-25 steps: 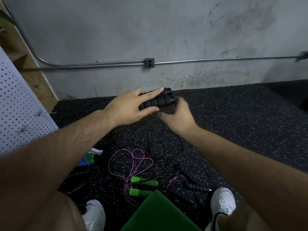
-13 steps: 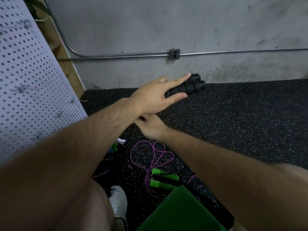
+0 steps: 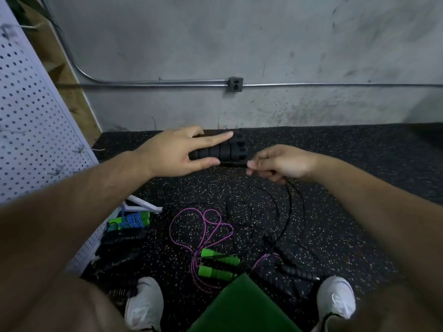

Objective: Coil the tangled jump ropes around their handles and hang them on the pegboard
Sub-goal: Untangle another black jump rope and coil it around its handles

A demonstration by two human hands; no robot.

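My left hand (image 3: 177,152) holds a pair of ribbed black handles (image 3: 227,149) side by side, thumb under them and index finger stretched along the top. My right hand (image 3: 280,162) pinches the thin black rope (image 3: 290,212) just right of the handles; the rope trails down to loose loops on the floor. A purple rope (image 3: 203,226) with green handles (image 3: 219,262) lies tangled near my feet, beside another pair of black handles (image 3: 294,267). The white pegboard (image 3: 31,130) leans at the left.
A coiled blue rope with green handles (image 3: 129,220) and coiled black ropes (image 3: 119,243) lie at the pegboard's foot. A green pad (image 3: 242,307) sits between my white shoes (image 3: 143,305). A concrete wall with a conduit (image 3: 167,81) stands behind the speckled black floor (image 3: 347,152).
The view swung back to the right. My right hand came out from under my left arm and now pinches the black rope beside the handles. My left hand keeps its hold.
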